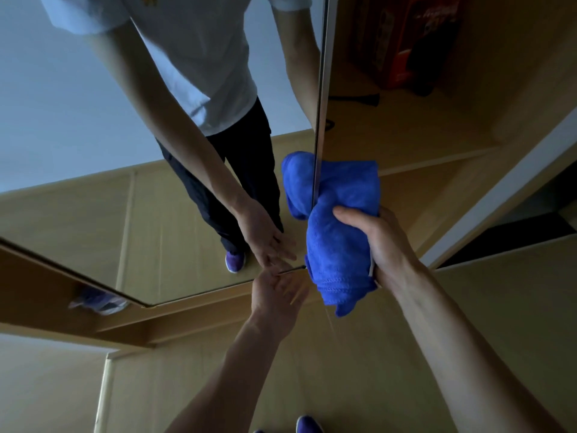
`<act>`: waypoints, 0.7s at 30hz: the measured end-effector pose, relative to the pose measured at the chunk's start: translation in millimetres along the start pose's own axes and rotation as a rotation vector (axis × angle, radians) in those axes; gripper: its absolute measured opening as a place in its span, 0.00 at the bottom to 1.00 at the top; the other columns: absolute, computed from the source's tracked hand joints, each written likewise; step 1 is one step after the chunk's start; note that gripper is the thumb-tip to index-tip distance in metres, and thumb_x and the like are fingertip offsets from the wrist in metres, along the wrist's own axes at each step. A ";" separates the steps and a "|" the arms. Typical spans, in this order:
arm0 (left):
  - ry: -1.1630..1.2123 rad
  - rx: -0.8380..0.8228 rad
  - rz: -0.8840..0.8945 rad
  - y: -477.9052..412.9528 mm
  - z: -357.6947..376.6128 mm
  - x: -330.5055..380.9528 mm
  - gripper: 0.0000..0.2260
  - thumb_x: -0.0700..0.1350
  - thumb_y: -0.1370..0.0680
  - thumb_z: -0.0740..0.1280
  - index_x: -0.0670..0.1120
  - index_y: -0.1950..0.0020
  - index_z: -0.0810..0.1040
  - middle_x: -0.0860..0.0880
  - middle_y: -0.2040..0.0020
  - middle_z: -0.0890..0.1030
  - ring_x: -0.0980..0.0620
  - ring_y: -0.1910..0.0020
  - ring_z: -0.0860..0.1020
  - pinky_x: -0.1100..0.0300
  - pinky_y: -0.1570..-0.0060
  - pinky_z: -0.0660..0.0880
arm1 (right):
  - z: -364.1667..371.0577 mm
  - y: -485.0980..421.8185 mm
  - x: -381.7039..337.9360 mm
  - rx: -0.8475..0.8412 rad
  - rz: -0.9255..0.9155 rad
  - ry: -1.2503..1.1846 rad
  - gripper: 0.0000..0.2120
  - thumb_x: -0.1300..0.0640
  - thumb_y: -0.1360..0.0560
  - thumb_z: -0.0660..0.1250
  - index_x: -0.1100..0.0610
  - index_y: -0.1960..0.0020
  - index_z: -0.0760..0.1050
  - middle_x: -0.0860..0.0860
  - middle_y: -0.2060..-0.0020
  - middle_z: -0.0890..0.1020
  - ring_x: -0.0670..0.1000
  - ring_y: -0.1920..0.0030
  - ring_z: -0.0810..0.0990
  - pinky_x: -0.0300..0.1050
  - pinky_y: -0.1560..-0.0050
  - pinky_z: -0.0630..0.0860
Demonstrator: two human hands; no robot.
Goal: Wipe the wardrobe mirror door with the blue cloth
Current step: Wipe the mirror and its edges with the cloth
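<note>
Right hand (382,245) grips bunched blue cloth (338,235) at mirror door (156,151) edge. Left hand (276,292) flat, fingers straight, touching the glass.

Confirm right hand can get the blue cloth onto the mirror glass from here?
Probably yes. The right hand grips the blue cloth right at the mirror door side edge, with nothing between cloth and glass. The left hand touches the bottom corner, below that path.
</note>
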State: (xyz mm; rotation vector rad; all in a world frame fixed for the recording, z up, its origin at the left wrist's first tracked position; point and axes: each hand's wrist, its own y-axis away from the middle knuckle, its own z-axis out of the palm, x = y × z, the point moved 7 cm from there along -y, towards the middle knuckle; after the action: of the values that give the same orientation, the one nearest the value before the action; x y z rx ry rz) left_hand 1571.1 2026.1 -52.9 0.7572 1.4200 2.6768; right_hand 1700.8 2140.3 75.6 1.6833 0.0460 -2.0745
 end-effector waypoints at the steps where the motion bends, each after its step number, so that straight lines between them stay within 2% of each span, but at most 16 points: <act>1: -0.043 -0.008 -0.002 3.2 2.6 0.4 0.09 0.44 0.20 0.63 0.42 0.43 0.77 0.42 0.51 0.76 0.44 0.50 0.79 0.52 0.46 0.78 | -0.6 -0.6 3.1 -0.011 0.037 -0.009 0.13 0.50 0.32 0.76 0.56 0.51 0.85 0.58 0.51 0.86 0.61 0.48 0.85 0.63 0.42 0.78; 2: -0.087 -0.006 0.003 6.2 3.7 1.4 0.10 0.45 0.19 0.63 0.41 0.43 0.78 0.41 0.51 0.76 0.44 0.50 0.79 0.51 0.43 0.78 | 0.3 -1.0 5.7 -0.023 0.069 -0.020 0.16 0.49 0.32 0.77 0.58 0.49 0.84 0.60 0.49 0.86 0.62 0.46 0.84 0.67 0.39 0.75; 4: -0.170 0.021 0.028 10.7 2.6 3.4 0.16 0.46 0.19 0.64 0.39 0.34 0.78 0.37 0.43 0.80 0.40 0.41 0.80 0.44 0.31 0.75 | 1.7 -0.9 6.7 -0.046 0.098 -0.030 0.18 0.49 0.32 0.77 0.59 0.48 0.84 0.62 0.48 0.85 0.65 0.45 0.83 0.71 0.39 0.73; 6: -0.250 0.039 0.046 18.6 3.1 7.1 0.18 0.46 0.19 0.65 0.41 0.30 0.76 0.37 0.37 0.81 0.38 0.35 0.79 0.41 0.30 0.73 | 1.7 -1.2 4.4 -0.054 0.086 -0.017 0.13 0.50 0.30 0.76 0.57 0.51 0.85 0.61 0.50 0.86 0.63 0.48 0.84 0.64 0.44 0.78; 9: -0.323 0.033 0.065 31.5 6.6 11.2 0.18 0.46 0.19 0.66 0.41 0.31 0.76 0.41 0.44 0.82 0.41 0.42 0.81 0.40 0.31 0.74 | 5.9 1.7 -1.2 -0.087 0.063 0.008 0.07 0.51 0.28 0.73 0.53 0.57 0.86 0.58 0.55 0.87 0.59 0.54 0.87 0.47 0.59 0.81; 11: -0.382 0.024 0.095 40.4 10.3 14.5 0.17 0.46 0.18 0.65 0.40 0.32 0.77 0.43 0.48 0.83 0.43 0.47 0.82 0.42 0.33 0.76 | 7.2 3.9 -3.6 -0.075 0.056 0.016 0.06 0.52 0.28 0.73 0.53 0.58 0.87 0.57 0.56 0.87 0.57 0.54 0.87 0.44 0.62 0.81; 13: -0.457 0.024 0.163 52.0 15.7 20.7 0.15 0.46 0.18 0.65 0.41 0.35 0.78 0.45 0.51 0.85 0.46 0.50 0.83 0.47 0.38 0.79 | 7.1 5.2 -5.0 -0.050 0.064 0.029 0.05 0.53 0.27 0.73 0.54 0.57 0.86 0.56 0.55 0.87 0.56 0.54 0.87 0.45 0.60 0.81; 15: -0.560 0.014 0.276 67.8 25.4 30.6 0.11 0.44 0.18 0.64 0.43 0.38 0.80 0.45 0.51 0.86 0.47 0.51 0.85 0.49 0.43 0.80 | 6.1 7.4 -7.1 -0.011 0.076 0.061 0.09 0.52 0.29 0.75 0.57 0.53 0.85 0.56 0.54 0.87 0.56 0.53 0.86 0.49 0.53 0.80; 18: -0.721 0.007 0.511 97.9 45.3 52.5 0.09 0.40 0.19 0.63 0.43 0.44 0.82 0.41 0.50 0.86 0.40 0.49 0.85 0.43 0.43 0.81 | 6.9 10.6 -10.1 0.024 0.100 0.106 0.12 0.50 0.30 0.75 0.57 0.52 0.84 0.54 0.56 0.87 0.56 0.52 0.86 0.52 0.49 0.80; 19: -0.801 0.013 0.609 108.7 52.7 61.6 0.08 0.41 0.19 0.63 0.45 0.45 0.82 0.44 0.52 0.86 0.42 0.50 0.84 0.44 0.45 0.81 | 7.7 12.2 -11.7 0.025 0.102 0.101 0.10 0.50 0.29 0.75 0.56 0.53 0.84 0.54 0.57 0.87 0.56 0.53 0.86 0.52 0.50 0.79; 21: -0.986 0.042 0.805 134.7 68.3 80.2 0.08 0.46 0.21 0.63 0.52 0.50 0.82 0.53 0.57 0.85 0.55 0.55 0.83 0.58 0.54 0.80 | 10.2 15.3 -18.3 0.018 0.077 0.098 0.09 0.49 0.30 0.75 0.55 0.55 0.84 0.54 0.58 0.87 0.56 0.54 0.87 0.51 0.53 0.79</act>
State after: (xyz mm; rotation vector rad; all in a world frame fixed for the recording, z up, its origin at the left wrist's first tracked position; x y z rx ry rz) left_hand 1556.9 2019.0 117.3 2.5731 0.9700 1.9347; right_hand 1699.6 2129.6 99.3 1.7691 -0.0060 -1.9412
